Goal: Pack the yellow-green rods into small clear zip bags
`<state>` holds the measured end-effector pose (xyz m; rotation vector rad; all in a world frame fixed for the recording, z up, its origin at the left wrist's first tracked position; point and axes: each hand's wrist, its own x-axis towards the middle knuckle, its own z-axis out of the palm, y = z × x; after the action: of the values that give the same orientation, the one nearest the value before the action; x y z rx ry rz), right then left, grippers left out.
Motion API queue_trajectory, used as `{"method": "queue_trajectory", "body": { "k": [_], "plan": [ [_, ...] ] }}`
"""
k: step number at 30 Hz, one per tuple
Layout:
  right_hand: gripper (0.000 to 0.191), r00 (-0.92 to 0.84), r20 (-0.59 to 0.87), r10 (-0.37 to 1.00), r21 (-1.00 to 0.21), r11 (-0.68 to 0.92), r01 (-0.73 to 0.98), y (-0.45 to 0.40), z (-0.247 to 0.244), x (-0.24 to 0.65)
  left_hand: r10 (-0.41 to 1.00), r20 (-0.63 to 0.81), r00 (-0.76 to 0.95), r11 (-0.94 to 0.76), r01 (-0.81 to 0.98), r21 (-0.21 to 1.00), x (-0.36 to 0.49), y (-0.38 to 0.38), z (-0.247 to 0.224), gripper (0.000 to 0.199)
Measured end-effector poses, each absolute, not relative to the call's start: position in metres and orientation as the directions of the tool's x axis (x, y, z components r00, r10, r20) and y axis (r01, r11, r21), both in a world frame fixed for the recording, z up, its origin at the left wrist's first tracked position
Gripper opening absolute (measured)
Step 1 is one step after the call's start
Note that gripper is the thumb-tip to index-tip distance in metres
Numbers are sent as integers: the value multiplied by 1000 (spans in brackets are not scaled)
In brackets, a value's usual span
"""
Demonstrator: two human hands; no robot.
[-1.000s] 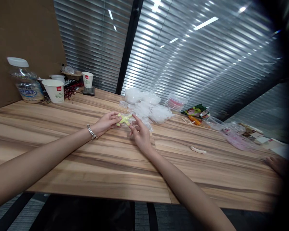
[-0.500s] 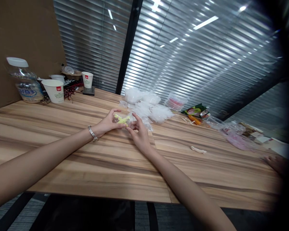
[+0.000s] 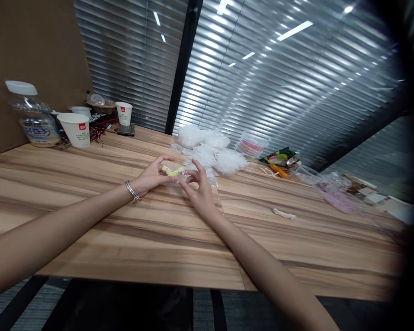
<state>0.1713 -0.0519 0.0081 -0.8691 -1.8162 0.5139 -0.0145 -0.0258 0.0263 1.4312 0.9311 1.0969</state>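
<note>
Between my hands is a small clear plastic bag (image 3: 172, 172) with yellow-green strips inside. My left hand (image 3: 156, 172) wears a silver bracelet at the wrist and grips the bag's left side, thumb below and fingers above. At the bag's right end, my right hand (image 3: 198, 186) has its thumb and fingers closed on the thin plastic, with the index finger raised. Just behind the hands lie piles of clear plastic bags (image 3: 231, 162). The exact grip of the right fingertips is hard to make out.
Paper cups (image 3: 76, 130), a large plastic jar (image 3: 37, 117) and a small black scale (image 3: 126, 129) stand at the left. Stacked clear containers (image 3: 251, 145) are at the back. Rightward lie a pale twisted strip (image 3: 284, 214), an orange item (image 3: 278, 171) and pink plastic (image 3: 341, 200).
The yellow-green strips have shifted and look flatter inside the bag. My right fingers have moved slightly at its end. Another person's hand at the right edge is now only a dim blur.
</note>
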Motion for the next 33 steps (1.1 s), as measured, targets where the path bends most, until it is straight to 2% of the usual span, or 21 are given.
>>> {"method": "queue_trajectory", "body": {
  "k": [4, 8, 14, 16, 19, 22, 27, 33],
  "plan": [
    [72, -233, 586, 776, -705, 630, 325, -56, 11, 169, 932, 115, 344, -102, -57, 993, -16, -25, 26, 76],
    [67, -245, 601, 761, -695, 648, 310, -58, 13, 167, 931, 108, 350, -90, -68, 994, -16, -23, 24, 60],
    [53, -102, 614, 783, -757, 620, 206, -51, 8, 169, 886, 200, 419, -231, 23, 973, -13, -22, 25, 34],
    [53, -66, 585, 809, -797, 588, 137, -47, 6, 169, 878, 200, 435, -239, 37, 970, -12, -23, 26, 34],
    [51, -74, 544, 836, -835, 548, 53, -44, 4, 169, 869, 139, 475, -167, 17, 986, -12, -25, 29, 38],
    [49, -88, 539, 838, -836, 545, 66, -43, 3, 170, 874, 107, 474, -111, -19, 994, -13, -25, 29, 38],
    [49, -65, 556, 828, -824, 560, 85, -42, 3, 171, 869, 118, 480, -125, -18, 992, -14, -22, 24, 33],
    [49, -68, 382, 922, -924, 383, 1, -36, 1, 170, 893, 113, 436, -102, -48, 994, -13, -23, 21, 32]
  ]
}}
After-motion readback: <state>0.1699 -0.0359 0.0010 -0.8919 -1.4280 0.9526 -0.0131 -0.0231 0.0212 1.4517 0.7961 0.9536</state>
